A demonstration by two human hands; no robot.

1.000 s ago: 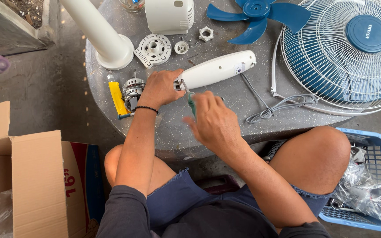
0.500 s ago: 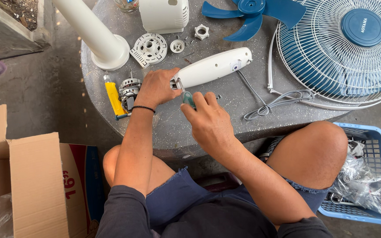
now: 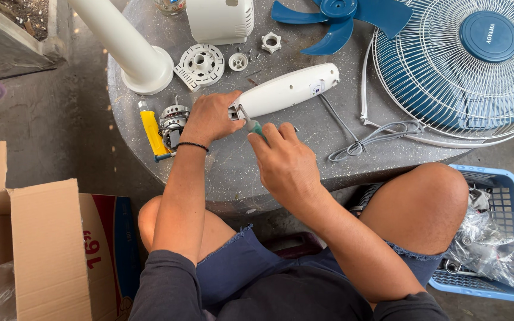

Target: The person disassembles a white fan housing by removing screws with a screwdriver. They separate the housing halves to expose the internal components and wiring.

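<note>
A long white plastic fan housing (image 3: 290, 89) lies on the round grey stone table (image 3: 251, 166). My left hand (image 3: 209, 116) grips its near end. My right hand (image 3: 284, 160) holds a green-handled screwdriver (image 3: 252, 123), its metal tip pressed against that same end of the housing. A small fan motor (image 3: 172, 122) and a yellow tool (image 3: 151, 132) lie just left of my left hand.
On the table are a white stand pole (image 3: 129, 47), white round plastic parts (image 3: 200, 62), a white motor cover (image 3: 220, 19), a blue fan blade (image 3: 343, 18), a wire fan grille (image 3: 465, 59) and a grey cable (image 3: 376, 135). A cardboard box (image 3: 37, 238) stands left, a blue basket (image 3: 495, 238) right.
The view has shifted slightly. My right hand with the screwdriver stays at the housing's end and turns a little; my left hand keeps its grip.
</note>
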